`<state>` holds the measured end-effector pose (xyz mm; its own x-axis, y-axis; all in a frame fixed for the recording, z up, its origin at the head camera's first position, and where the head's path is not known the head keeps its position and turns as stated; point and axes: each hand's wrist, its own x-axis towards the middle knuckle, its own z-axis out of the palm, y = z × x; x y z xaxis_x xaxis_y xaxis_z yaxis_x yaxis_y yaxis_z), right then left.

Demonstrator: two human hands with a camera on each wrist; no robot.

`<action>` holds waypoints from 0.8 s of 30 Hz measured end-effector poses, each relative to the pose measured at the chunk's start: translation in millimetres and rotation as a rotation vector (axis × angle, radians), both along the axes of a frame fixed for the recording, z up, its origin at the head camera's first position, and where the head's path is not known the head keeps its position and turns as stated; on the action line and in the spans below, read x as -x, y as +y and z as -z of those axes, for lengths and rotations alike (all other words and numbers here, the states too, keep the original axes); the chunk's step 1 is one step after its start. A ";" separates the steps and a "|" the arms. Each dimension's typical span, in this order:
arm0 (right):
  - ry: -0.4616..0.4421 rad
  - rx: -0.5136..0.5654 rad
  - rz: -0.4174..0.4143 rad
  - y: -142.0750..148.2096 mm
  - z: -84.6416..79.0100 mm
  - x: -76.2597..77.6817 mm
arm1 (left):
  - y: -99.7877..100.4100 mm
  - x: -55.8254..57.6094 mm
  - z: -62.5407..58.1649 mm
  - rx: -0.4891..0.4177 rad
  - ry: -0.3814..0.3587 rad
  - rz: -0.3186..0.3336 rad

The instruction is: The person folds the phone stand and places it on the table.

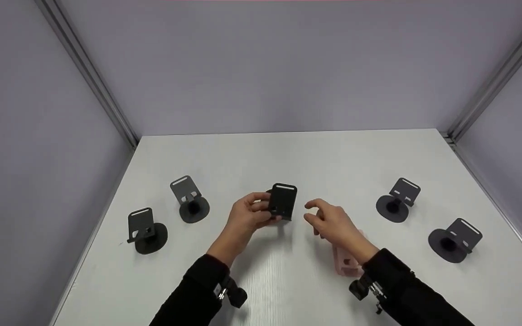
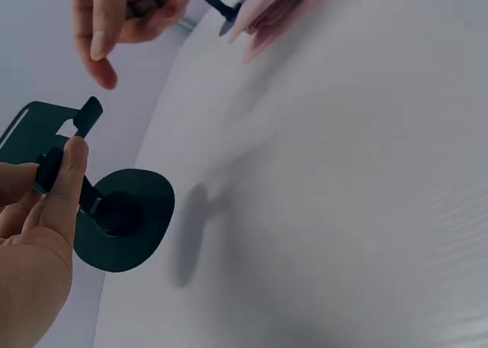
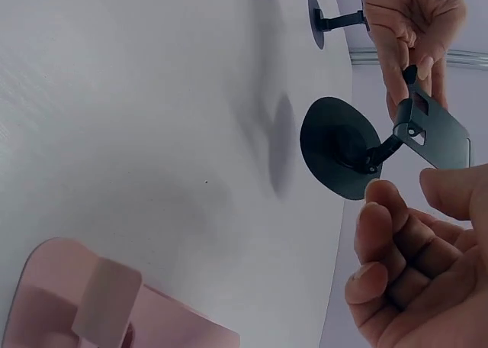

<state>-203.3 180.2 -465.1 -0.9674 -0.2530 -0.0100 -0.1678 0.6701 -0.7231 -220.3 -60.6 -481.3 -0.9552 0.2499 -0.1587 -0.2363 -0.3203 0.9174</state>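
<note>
My left hand (image 1: 248, 213) grips a black phone stand (image 1: 282, 200) by the side of its flat plate, near the middle of the table. In the left wrist view, the stand's round base (image 2: 141, 222) is raised off the tabletop, its shadow falling to one side. A short hinged arm joins plate and base. To the right of the stand, my right hand (image 1: 333, 222) hovers with loosely bent fingers and nothing in them. The right wrist view shows its thumb and fingertips (image 3: 385, 203) close to the stand, spread apart.
A pink phone stand (image 1: 345, 265) lies beneath my right forearm, partly hidden. Two black stands (image 1: 190, 199) (image 1: 147, 232) are at the left of the white table (image 1: 261, 154); two more (image 1: 398, 200) (image 1: 455, 241) are at the right. Pale walls (image 1: 261, 68) enclose the back and sides.
</note>
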 end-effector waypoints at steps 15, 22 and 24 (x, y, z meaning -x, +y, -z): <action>0.043 0.185 -0.032 0.7 -3.0 -1.4 | 13.2 -9.4 4.4 0.036 0.084 0.109; 0.101 0.255 -0.030 1.3 -4.0 -1.2 | 13.9 -10.1 6.8 0.055 0.115 0.123; 0.118 0.261 -0.026 1.6 -4.0 -1.1 | 14.1 -10.7 7.5 0.068 0.127 0.125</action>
